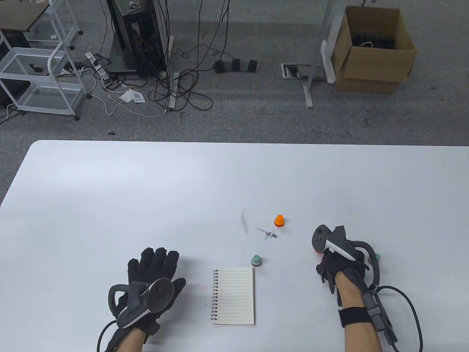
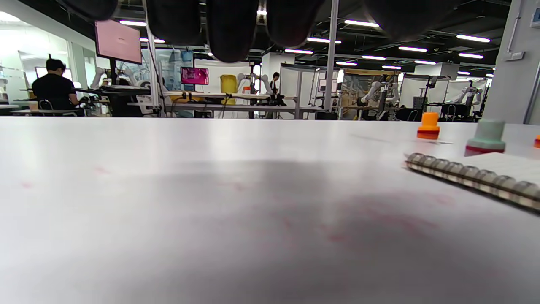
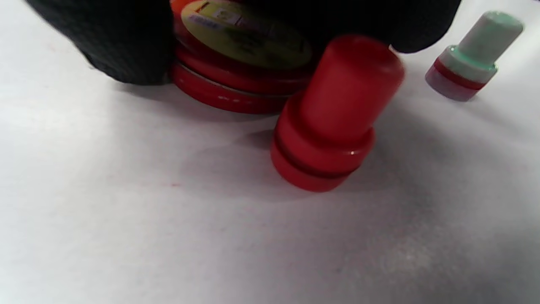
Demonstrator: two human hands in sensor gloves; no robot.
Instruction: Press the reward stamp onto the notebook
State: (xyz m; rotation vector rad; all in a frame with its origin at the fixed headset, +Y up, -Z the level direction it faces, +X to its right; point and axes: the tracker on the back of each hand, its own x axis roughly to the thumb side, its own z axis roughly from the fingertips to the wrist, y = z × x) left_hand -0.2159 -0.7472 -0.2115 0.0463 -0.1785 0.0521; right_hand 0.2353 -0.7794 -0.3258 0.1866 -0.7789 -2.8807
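On the white table [image 1: 146, 183] your left hand [image 1: 154, 282] lay flat, fingers straight and spread, holding nothing. Faint pink smudges and a grey scribble [image 1: 267, 233] marked the surface. Beyond the far edge: grey carpet, tangled cables [image 1: 183, 73], a white cart [image 1: 40, 73], a cardboard box [image 1: 373, 51].

The notebook [image 1: 234, 296] sat open to a lined page near the front edge, between your hands, spiral on its left. A green stamp [image 1: 256, 260] stood just beyond its far right corner; an orange stamp [image 1: 279, 220] stood farther back. Another green stamp [image 1: 376, 257] peeked out beside your right hand [image 1: 335, 264].

From the left wrist view alone you got the room at table level: ceiling strip lights, pink screens [image 2: 118, 41], benches, a seated person [image 2: 55, 88] at left. The notebook's coil [image 2: 468, 177] edged in at right.

Only the right wrist view showed what your right hand covered: a red stamp [image 3: 333, 114] standing tilted on the table, well apart from the notebook, and behind it a round red tin [image 3: 236, 63] with a yellow label. Your gloved fingers [image 3: 109, 38] curled around the tin. Whether they also touched the stamp's top, I could not tell.
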